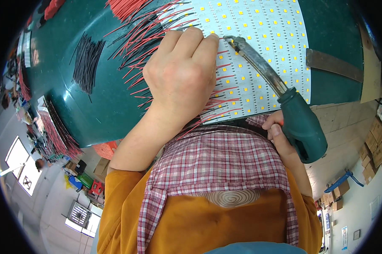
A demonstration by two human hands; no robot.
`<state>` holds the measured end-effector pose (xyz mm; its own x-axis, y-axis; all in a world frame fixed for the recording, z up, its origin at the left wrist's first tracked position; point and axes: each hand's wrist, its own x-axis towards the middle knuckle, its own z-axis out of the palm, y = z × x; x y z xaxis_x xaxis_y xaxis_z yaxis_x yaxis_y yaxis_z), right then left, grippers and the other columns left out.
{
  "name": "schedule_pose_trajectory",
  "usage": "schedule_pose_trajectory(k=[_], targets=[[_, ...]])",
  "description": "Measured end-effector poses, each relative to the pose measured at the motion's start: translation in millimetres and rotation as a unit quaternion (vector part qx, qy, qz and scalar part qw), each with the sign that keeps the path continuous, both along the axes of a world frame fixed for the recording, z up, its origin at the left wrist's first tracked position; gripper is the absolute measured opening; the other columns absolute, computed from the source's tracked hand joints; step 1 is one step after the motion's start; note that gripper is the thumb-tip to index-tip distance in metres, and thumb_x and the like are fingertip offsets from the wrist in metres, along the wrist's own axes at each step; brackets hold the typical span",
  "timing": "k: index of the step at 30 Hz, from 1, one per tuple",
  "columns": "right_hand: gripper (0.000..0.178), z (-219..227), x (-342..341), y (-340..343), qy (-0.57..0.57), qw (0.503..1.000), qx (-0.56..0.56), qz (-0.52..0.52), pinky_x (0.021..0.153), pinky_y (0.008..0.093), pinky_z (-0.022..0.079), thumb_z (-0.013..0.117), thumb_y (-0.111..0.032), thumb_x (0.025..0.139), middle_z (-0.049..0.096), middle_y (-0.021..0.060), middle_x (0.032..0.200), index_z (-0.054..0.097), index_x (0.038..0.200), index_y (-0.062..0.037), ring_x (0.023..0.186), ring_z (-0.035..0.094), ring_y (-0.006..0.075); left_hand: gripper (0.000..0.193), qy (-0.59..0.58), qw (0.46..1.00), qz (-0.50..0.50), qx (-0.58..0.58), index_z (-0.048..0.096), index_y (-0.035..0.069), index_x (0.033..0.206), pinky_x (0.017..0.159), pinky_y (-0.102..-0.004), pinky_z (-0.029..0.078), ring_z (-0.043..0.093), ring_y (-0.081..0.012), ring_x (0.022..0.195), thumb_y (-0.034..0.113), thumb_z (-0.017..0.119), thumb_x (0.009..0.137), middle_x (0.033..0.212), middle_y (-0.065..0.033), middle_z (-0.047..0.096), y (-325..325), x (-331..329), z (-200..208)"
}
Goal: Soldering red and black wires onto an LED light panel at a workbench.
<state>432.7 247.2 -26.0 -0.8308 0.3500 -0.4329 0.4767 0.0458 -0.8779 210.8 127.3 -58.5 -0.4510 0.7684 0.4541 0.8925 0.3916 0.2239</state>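
Observation:
My left hand [180,74] is closed over the left part of a white LED board [280,63], its fingertips pinched on a red wire [221,38] whose end shows beside them. The soldering iron [303,127] has a green handle and a bent metal shaft; its dark tip reaches that wire end on the board. Behind the handle, my right hand [278,132] has its fingers curled around the iron, partly hidden by it. Red and black wires [136,46] stick out leftward from the board's left edge, several running under my left hand.
The green tabletop [102,120] carries a bundle of black wires [88,63] and a pile of red wires [125,8]. A flat metal strip [333,64] lies against the board's right edge. More wire bundles [55,127] hang at the left table edge. Cardboard boxes [373,144] stand at right.

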Motion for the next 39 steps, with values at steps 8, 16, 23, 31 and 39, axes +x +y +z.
schedule_pose_trajectory(k=[8,16,23,31,39], targets=[[0.029,2.3,-2.2,1.2,0.038,0.998,-0.045,-0.02,0.06,0.0226,0.043,0.052,-0.011,0.091,0.06,0.0097,0.086,0.045,0.119,-0.0055,0.065,0.048,0.0089,0.02,-0.022,1.0,0.01,-0.015,0.068,0.008,0.082,0.052,-0.028,0.046,0.057,-0.0175,0.068,0.005,0.064,0.063,0.073,-0.0005,0.056,-2.3,1.1,2.2],[0.006,13.6,-15.8,1.6,0.005,0.993,-0.067,-0.094,0.062,0.0251,0.045,0.056,-0.001,0.085,0.062,0.0043,0.08,0.061,0.089,-0.0009,0.066,0.052,0.0091,0.033,-0.095,0.995,0.031,0.014,0.068,0.007,0.098,0.059,-0.0332,0.048,0.058,-0.023,0.068,-0.003,0.063,0.067,0.068,-0.0049,0.055,-7.4,-19.8,22.2],[0.006,14.7,-19.0,0.0,0.003,0.997,-0.033,-0.077,0.066,0.0271,0.048,0.057,-0.002,0.086,0.063,0.0051,0.082,0.062,0.09,-0.0018,0.07,0.058,0.0127,0.019,-0.185,0.981,0.013,0.056,0.062,0.005,0.087,0.06,-0.0348,0.047,0.056,-0.025,0.07,-0.003,0.063,0.07,0.075,-0.0059,0.058,1.4,-12.8,10.2],[0.005,18.9,-9.6,-1.9,-0.021,0.998,-0.004,-0.061,0.07,0.029,0.05,0.059,-0.003,0.086,0.065,0.007,0.082,0.062,0.09,-0.0022,0.077,0.061,0.0157,0.013,-0.12,0.992,0.011,0.029,0.066,0.005,0.081,0.061,-0.0305,0.046,0.058,-0.0208,0.068,-0.003,0.069,0.071,0.073,-0.0051,0.061,3.7,-1.7,8.5],[0.006,23.2,-11.2,-3.7,-0.021,0.998,-0.007,-0.062,0.069,0.0295,0.051,0.057,-0.001,0.086,0.064,0.0071,0.079,0.062,0.089,-0.0017,0.076,0.063,0.0166,0.011,-0.126,0.99,0.017,0.053,0.067,0.005,0.078,0.058,-0.0308,0.046,0.058,-0.021,0.066,-0.001,0.071,0.07,0.07,-0.005,0.059,5.9,1.7,7.3]])
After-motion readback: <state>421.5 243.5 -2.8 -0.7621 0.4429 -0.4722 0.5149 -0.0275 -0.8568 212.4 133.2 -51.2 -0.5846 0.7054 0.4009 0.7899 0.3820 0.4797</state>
